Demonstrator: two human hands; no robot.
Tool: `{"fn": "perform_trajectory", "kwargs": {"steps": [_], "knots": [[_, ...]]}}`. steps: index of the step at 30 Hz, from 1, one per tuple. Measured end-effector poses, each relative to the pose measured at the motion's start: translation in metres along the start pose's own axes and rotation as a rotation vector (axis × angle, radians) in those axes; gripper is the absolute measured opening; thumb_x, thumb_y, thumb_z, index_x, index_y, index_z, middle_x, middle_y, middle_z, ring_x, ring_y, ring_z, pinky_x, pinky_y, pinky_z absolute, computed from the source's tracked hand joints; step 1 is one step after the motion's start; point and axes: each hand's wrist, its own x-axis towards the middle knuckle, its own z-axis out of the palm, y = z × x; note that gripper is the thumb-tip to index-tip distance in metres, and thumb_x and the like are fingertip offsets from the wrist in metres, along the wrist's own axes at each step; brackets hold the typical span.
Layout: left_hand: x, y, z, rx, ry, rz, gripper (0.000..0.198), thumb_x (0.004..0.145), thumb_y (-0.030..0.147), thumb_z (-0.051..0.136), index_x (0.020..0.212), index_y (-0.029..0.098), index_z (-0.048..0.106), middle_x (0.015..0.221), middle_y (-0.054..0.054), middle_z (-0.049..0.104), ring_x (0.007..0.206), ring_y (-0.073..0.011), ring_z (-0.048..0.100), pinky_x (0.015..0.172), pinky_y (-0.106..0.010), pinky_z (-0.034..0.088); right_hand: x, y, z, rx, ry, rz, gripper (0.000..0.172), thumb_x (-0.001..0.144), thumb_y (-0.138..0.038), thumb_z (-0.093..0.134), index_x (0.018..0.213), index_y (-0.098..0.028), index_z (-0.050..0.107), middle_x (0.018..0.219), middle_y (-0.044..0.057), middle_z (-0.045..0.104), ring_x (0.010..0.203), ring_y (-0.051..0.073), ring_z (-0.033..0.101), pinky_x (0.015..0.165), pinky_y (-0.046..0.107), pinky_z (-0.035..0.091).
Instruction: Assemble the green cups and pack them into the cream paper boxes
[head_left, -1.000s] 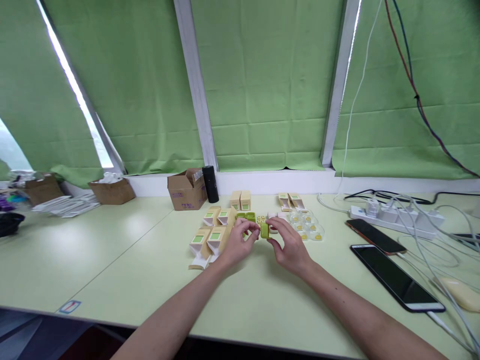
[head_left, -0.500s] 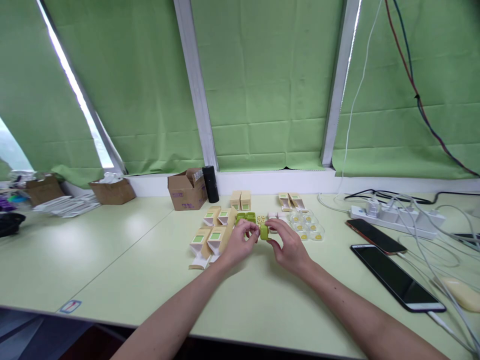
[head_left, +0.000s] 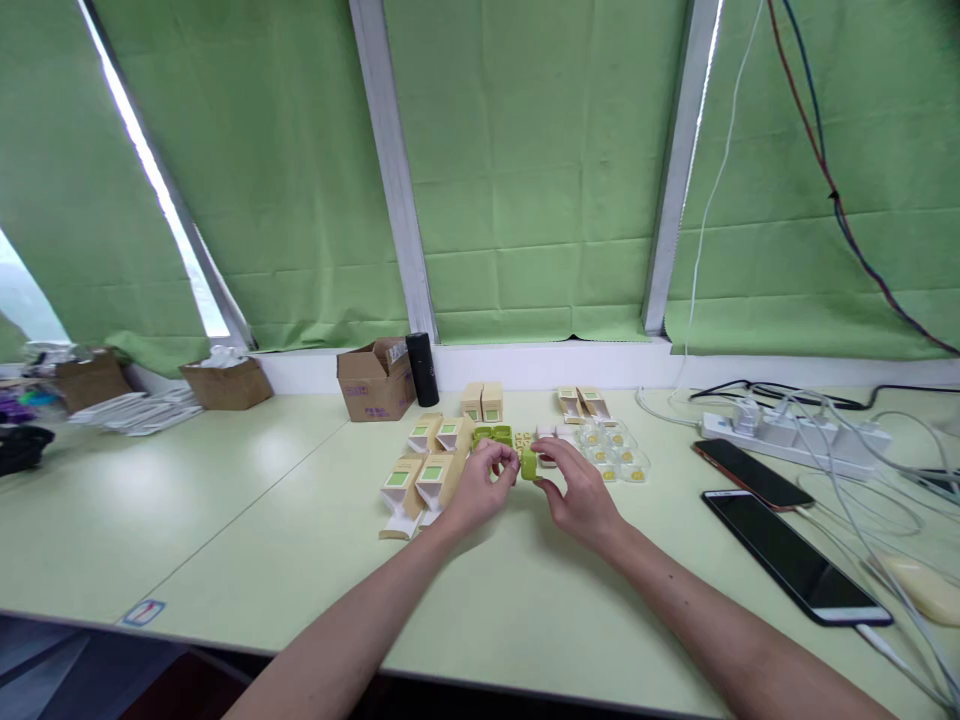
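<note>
My right hand (head_left: 581, 495) holds a small green case (head_left: 529, 464) between thumb and fingers, just above the table. Left of it, my left hand (head_left: 484, 485) is closed in a pinch close to the case's edge; what it pinches is too small to make out. Behind my hands lie more green cases (head_left: 492, 434) and small yellowish pieces (head_left: 523, 440). Opened card boxes with green labels (head_left: 433, 474) stand to the left of my left hand. Clear round cups with yellow centres (head_left: 613, 453) sit beyond my right hand.
Two card boxes (head_left: 481, 401) and opened ones (head_left: 583, 404) stand farther back. A carton (head_left: 375, 382) and a black cylinder (head_left: 422, 369) are at the back left. Two phones (head_left: 795, 555), a power strip (head_left: 795, 443) and cables lie at the right.
</note>
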Motion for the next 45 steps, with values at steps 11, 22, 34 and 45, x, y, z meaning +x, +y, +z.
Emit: {"fn": "perform_trajectory", "kwargs": {"steps": [11, 22, 34, 45], "knots": [[0.001, -0.005, 0.000, -0.001, 0.010, -0.011, 0.014, 0.093, 0.029, 0.062, 0.084, 0.019, 0.065, 0.087, -0.004, 0.059, 0.085, -0.0194, 0.058, 0.073, -0.031, 0.049, 0.001, 0.001, 0.000, 0.000, -0.001, 0.005, 0.052, 0.091, -0.006, 0.057, 0.139, -0.024, 0.056, 0.131, 0.015, 0.069, 0.124, 0.031, 0.067, 0.097, 0.052, 0.066], [0.002, -0.006, -0.001, 0.008, 0.008, -0.014, 0.015, 0.094, 0.031, 0.062, 0.084, 0.019, 0.064, 0.086, -0.004, 0.060, 0.086, -0.0197, 0.058, 0.076, -0.032, 0.048, 0.002, 0.000, -0.002, 0.000, 0.009, 0.000, 0.051, 0.091, -0.007, 0.058, 0.138, -0.024, 0.057, 0.130, 0.014, 0.069, 0.122, 0.030, 0.068, 0.095, 0.049, 0.067], [0.002, -0.008, -0.003, 0.000, 0.007, -0.023, 0.015, 0.094, 0.032, 0.062, 0.086, 0.020, 0.064, 0.086, -0.004, 0.060, 0.085, -0.0200, 0.059, 0.074, -0.031, 0.049, 0.002, -0.001, -0.002, 0.020, 0.009, 0.014, 0.051, 0.091, -0.006, 0.057, 0.139, -0.025, 0.057, 0.130, 0.014, 0.068, 0.120, 0.030, 0.068, 0.092, 0.048, 0.069], [0.003, -0.010, -0.003, 0.015, 0.017, -0.014, 0.017, 0.093, 0.034, 0.062, 0.084, 0.020, 0.064, 0.085, -0.004, 0.059, 0.085, -0.0197, 0.059, 0.074, -0.031, 0.049, 0.003, -0.003, -0.003, 0.030, 0.007, 0.027, 0.051, 0.091, -0.007, 0.057, 0.139, -0.026, 0.057, 0.130, 0.013, 0.068, 0.119, 0.029, 0.068, 0.091, 0.046, 0.069]]}}
